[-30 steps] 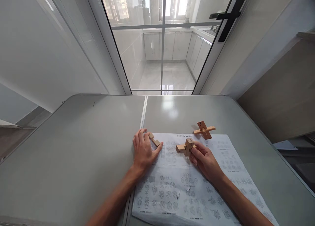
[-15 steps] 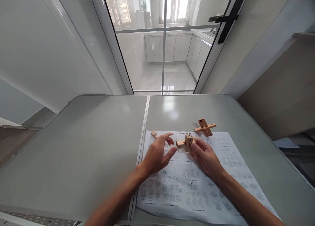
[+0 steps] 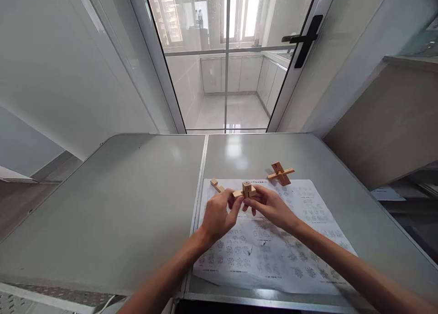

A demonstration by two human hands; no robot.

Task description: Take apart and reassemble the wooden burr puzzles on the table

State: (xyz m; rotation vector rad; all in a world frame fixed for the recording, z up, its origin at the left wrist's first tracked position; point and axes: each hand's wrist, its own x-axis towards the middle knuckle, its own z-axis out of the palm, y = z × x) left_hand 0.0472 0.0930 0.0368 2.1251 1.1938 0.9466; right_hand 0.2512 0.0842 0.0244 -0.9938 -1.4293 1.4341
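Joined wooden puzzle pieces (image 3: 247, 189) are held above the printed sheet, one block upright and another lying across it. My left hand (image 3: 221, 213) is closed, thumb and fingers pinching the left end of the crosswise block. From the other side my right hand (image 3: 270, 207) grips the pieces with thumb and fingertips. Just beyond my left hand lies a loose notched wooden piece (image 3: 215, 183), partly hidden by the fingers. Another wooden assembly (image 3: 281, 173), flat pieces crossed with a thin stick, sits at the sheet's far edge.
The printed instruction sheet (image 3: 273, 270), with rows of small diagrams, lies under both hands on the grey folding table (image 3: 137, 213). A metal seam (image 3: 201, 168) runs down the table left of the sheet. Beyond the far edge stands a glass door with a black handle (image 3: 306, 41).
My left hand has come in from beside the pieces and closed on their left end. My right hand has moved left with them. The view has shifted slightly.
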